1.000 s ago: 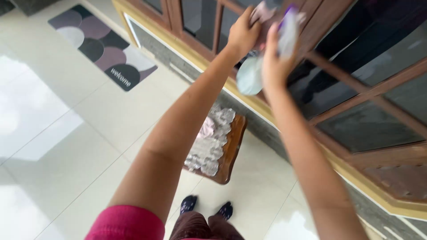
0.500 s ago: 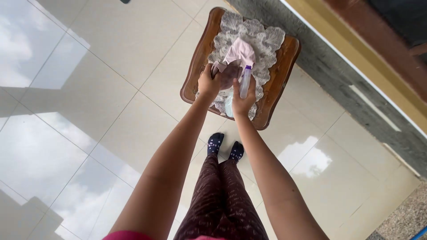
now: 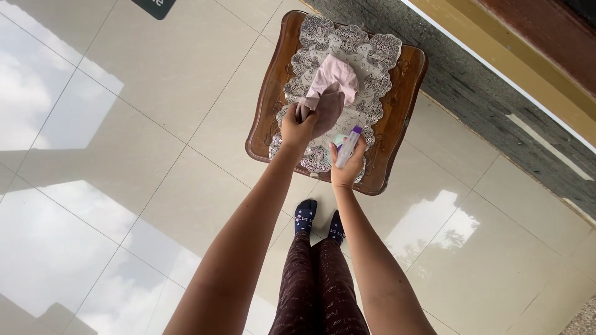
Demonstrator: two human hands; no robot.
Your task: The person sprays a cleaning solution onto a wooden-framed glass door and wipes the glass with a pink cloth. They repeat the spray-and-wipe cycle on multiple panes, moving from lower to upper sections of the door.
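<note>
My left hand (image 3: 299,129) grips a pale pink cloth (image 3: 329,87) that drapes down over a small wooden table (image 3: 270,93) covered with a silvery lace mat (image 3: 366,56). My right hand (image 3: 347,166) holds a spray bottle (image 3: 347,146) with a purple top, close beside the left hand, above the table's near edge. Both arms reach down and forward from me.
The table stands on glossy cream floor tiles (image 3: 124,124) that mirror sky and clouds. My feet in dark socks (image 3: 320,217) are just in front of the table. A grey stone base and a wooden frame (image 3: 528,56) run along the upper right. A dark mat corner (image 3: 154,6) shows at top.
A second ago both hands were raised at the dark window panes with cloth and bottle. They have come down over the small table, and the view now looks straight down.
</note>
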